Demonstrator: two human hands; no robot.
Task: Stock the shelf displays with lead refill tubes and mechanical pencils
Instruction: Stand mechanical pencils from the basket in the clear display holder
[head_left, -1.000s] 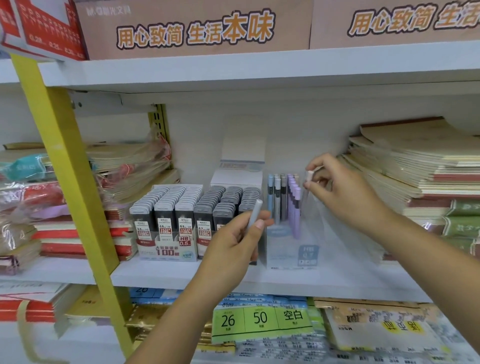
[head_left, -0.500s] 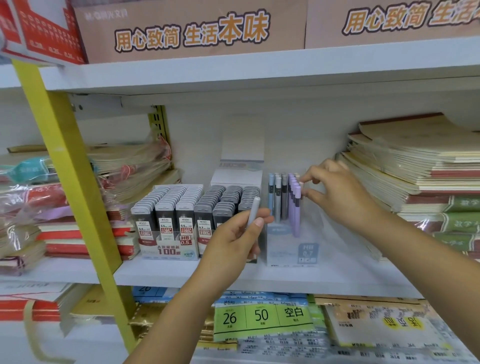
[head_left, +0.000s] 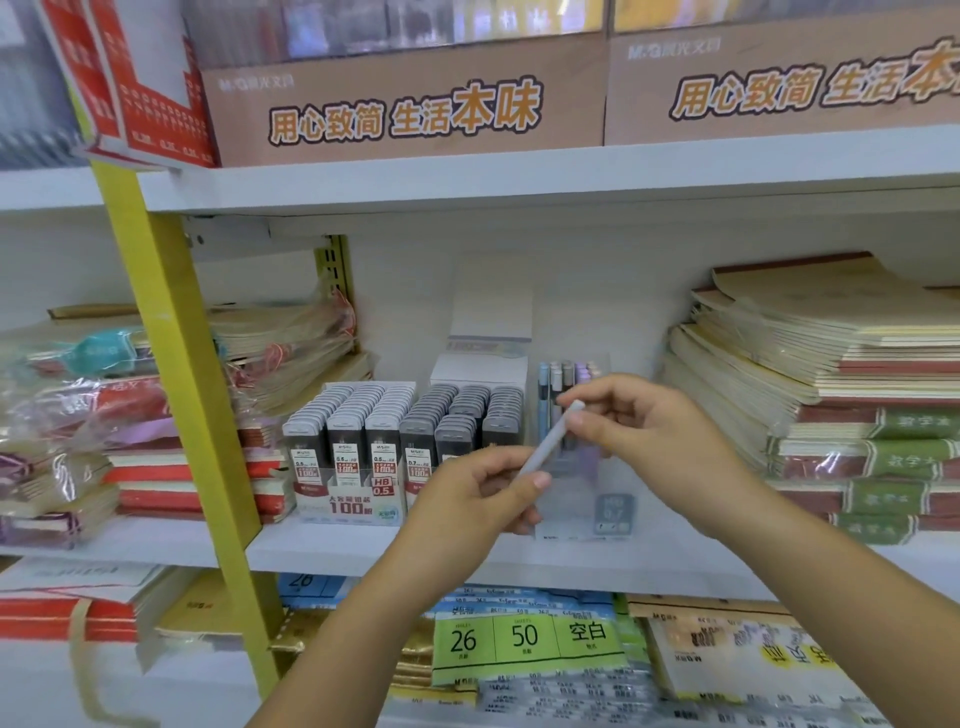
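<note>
Head cam | my left grip (head_left: 478, 499) is curled round the low end of a pale mechanical pencil (head_left: 545, 448) | right grip (head_left: 649, 441) pinches its top | pencil box (head_left: 613, 512) sits just behind both grips, lead refill tubes (head_left: 363, 431) off to their left

- The scene is lit brightly and evenly by diffuse light; no hard shadows are cast.
- A soft shadow is seen under the upper shelf (head_left: 519, 171).
- Glare is thrown off the plastic-wrapped notebooks (head_left: 78, 415) at the left.
- The whole frame is softened by motion blur; the left hand (head_left: 478, 499), right hand (head_left: 654, 441) and mechanical pencil (head_left: 550, 439) are smeared.
- The yellow upright (head_left: 171, 364) is slanted by wide-angle distortion.
</note>
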